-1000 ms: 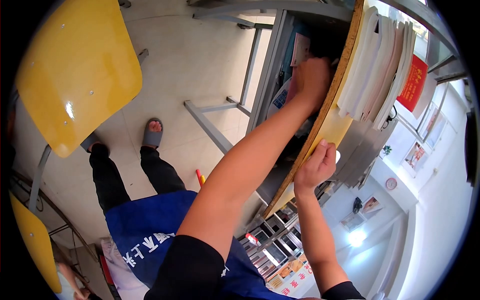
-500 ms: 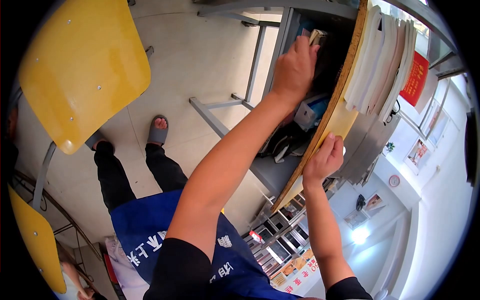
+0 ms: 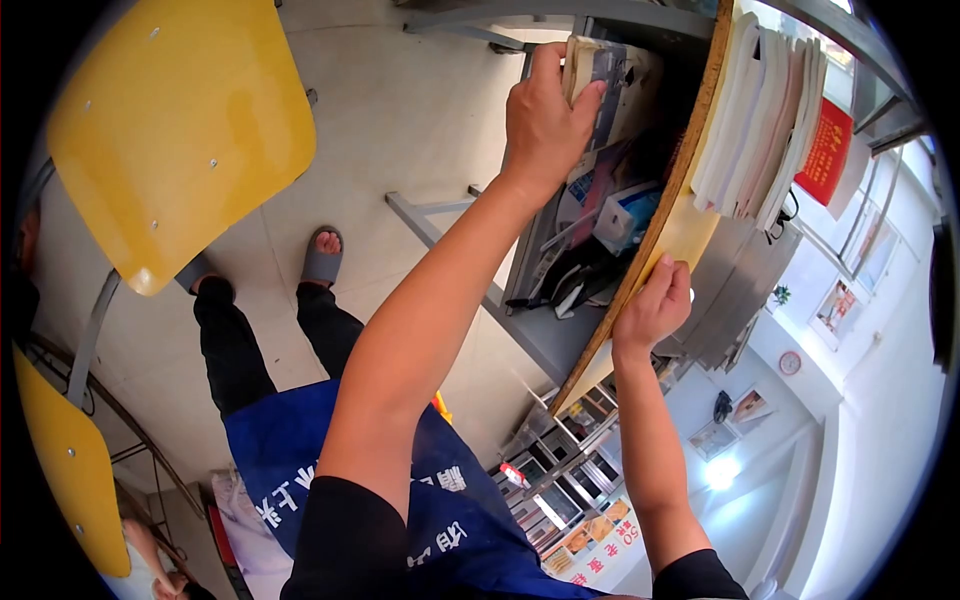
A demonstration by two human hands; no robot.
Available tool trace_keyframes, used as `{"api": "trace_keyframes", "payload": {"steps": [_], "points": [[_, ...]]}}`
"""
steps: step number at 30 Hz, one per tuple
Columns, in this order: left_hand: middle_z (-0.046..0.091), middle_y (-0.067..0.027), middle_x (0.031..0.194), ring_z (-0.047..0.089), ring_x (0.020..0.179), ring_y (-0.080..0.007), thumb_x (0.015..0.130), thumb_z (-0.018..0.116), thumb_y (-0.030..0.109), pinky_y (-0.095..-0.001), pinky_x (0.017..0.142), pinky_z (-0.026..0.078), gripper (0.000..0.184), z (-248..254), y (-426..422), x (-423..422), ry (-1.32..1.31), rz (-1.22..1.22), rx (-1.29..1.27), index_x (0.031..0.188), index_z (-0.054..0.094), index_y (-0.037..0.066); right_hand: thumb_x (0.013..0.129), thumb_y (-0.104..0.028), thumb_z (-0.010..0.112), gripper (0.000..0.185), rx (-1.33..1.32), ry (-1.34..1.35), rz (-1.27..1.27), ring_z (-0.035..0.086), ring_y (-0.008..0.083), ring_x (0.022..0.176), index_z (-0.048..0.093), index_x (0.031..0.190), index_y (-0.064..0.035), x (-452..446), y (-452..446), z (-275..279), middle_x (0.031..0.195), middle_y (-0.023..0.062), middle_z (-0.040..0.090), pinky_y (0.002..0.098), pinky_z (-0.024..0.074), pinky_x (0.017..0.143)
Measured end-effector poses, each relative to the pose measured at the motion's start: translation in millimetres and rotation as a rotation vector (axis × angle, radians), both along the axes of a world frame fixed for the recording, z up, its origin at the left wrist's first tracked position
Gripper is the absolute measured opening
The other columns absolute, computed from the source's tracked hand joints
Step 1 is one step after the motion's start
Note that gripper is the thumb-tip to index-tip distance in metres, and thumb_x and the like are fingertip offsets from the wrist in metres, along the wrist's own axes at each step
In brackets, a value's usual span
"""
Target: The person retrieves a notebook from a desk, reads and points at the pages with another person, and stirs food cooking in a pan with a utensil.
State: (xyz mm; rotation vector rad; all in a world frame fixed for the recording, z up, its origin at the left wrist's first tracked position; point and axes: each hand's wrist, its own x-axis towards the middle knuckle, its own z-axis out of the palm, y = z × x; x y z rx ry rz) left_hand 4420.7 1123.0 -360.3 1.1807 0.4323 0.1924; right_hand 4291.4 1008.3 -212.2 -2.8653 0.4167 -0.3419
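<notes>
The view is tilted, with the floor on the left side and the ceiling on the right. My left hand [image 3: 545, 135] grips a thick, worn book [image 3: 608, 85] with a greyish cover, at the mouth of the desk's open compartment [image 3: 535, 340]. Its thumb lies across the cover and its fingers are behind. Deeper inside are a white-and-blue packet [image 3: 627, 217] and a black item [image 3: 580, 275] I cannot make out. My right hand [image 3: 652, 312] is closed on the edge of the yellow desktop [image 3: 690, 235]; a small white bit shows beside its fingers.
A row of books [image 3: 760, 120] and a red booklet [image 3: 826, 150] stand on the desktop, with glasses [image 3: 784, 218] near them. Yellow chairs [image 3: 185, 130] are on the left. A grey metal leg frame [image 3: 420, 225] crosses near my left forearm. Another person's arm [image 3: 145, 550] shows bottom left.
My left hand has drawn the book out of the compartment's depth toward its opening, moving left and slightly up in view. More of the contents show. My right hand stays on the desktop edge.
</notes>
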Motion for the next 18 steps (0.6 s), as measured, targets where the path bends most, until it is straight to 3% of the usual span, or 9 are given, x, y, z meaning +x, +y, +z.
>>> {"api": "trace_keyframes", "payload": {"steps": [4, 7, 12, 15, 17, 18], "points": [[0.075, -0.0125, 0.086, 0.072, 0.076, -0.0175, 0.085, 0.078, 0.018, -0.0294, 0.068, 0.053, 0.037, 11, 19, -5, -0.019, 0.014, 0.038, 0.113, 0.061, 0.002, 0.104, -0.020, 0.051, 0.035, 0.008, -0.005, -0.008, 0.042, 0.0130, 0.066, 0.048, 0.075, -0.0014, 0, 1, 0, 0.066, 0.0068, 0.051, 0.0296, 0.0390, 0.062], [0.076, -0.0081, 0.089, 0.067, 0.076, -0.0089, 0.086, 0.079, 0.013, -0.0247, 0.071, 0.052, 0.035, 16, 34, -11, 0.051, 0.050, -0.149, 0.114, 0.062, 0.001, 0.104, -0.021, 0.052, 0.035, 0.005, -0.017, -0.012, 0.043, 0.0134, 0.066, 0.049, 0.075, -0.0009, 1, 2, 1, 0.066, 0.0074, 0.052, 0.0301, 0.0396, 0.062], [0.073, -0.0068, 0.091, 0.066, 0.077, -0.0100, 0.086, 0.078, 0.009, -0.0259, 0.070, 0.054, 0.035, 3, 63, -25, 0.074, 0.110, -0.382, 0.115, 0.061, -0.002, 0.103, -0.021, 0.053, 0.034, 0.034, -0.041, -0.007, 0.045, 0.0154, 0.063, 0.051, 0.076, -0.0001, 2, -1, -1, 0.066, 0.0097, 0.052, 0.0319, 0.0406, 0.061], [0.072, -0.0089, 0.098, 0.066, 0.083, -0.0116, 0.087, 0.079, 0.011, -0.0255, 0.074, 0.054, 0.044, 0, 94, -45, 0.145, 0.133, -0.511, 0.122, 0.056, -0.003, 0.102, -0.020, 0.053, 0.032, -0.016, -0.028, -0.008, 0.045, 0.0188, 0.060, 0.052, 0.077, 0.0001, 1, -1, -1, 0.065, 0.0133, 0.052, 0.0336, 0.0406, 0.059], [0.069, -0.0110, 0.106, 0.066, 0.093, -0.0137, 0.088, 0.078, 0.010, -0.0268, 0.082, 0.054, 0.048, -2, 114, -61, 0.182, 0.189, -0.571, 0.126, 0.052, -0.003, 0.104, -0.021, 0.052, 0.034, -0.022, -0.019, -0.022, 0.041, 0.0106, 0.065, 0.052, 0.077, 0.0000, 3, 2, 1, 0.065, 0.0070, 0.048, 0.0286, 0.0391, 0.061], [0.069, -0.0110, 0.106, 0.066, 0.093, -0.0137, 0.088, 0.078, 0.010, -0.0268, 0.082, 0.054, 0.048, -1, 126, -70, 0.169, 0.170, -0.553, 0.126, 0.052, -0.003, 0.104, -0.021, 0.052, 0.034, -0.004, -0.034, -0.039, 0.041, 0.0106, 0.065, 0.052, 0.077, 0.0000, 3, 2, 1, 0.065, 0.0070, 0.048, 0.0286, 0.0391, 0.061]]}}
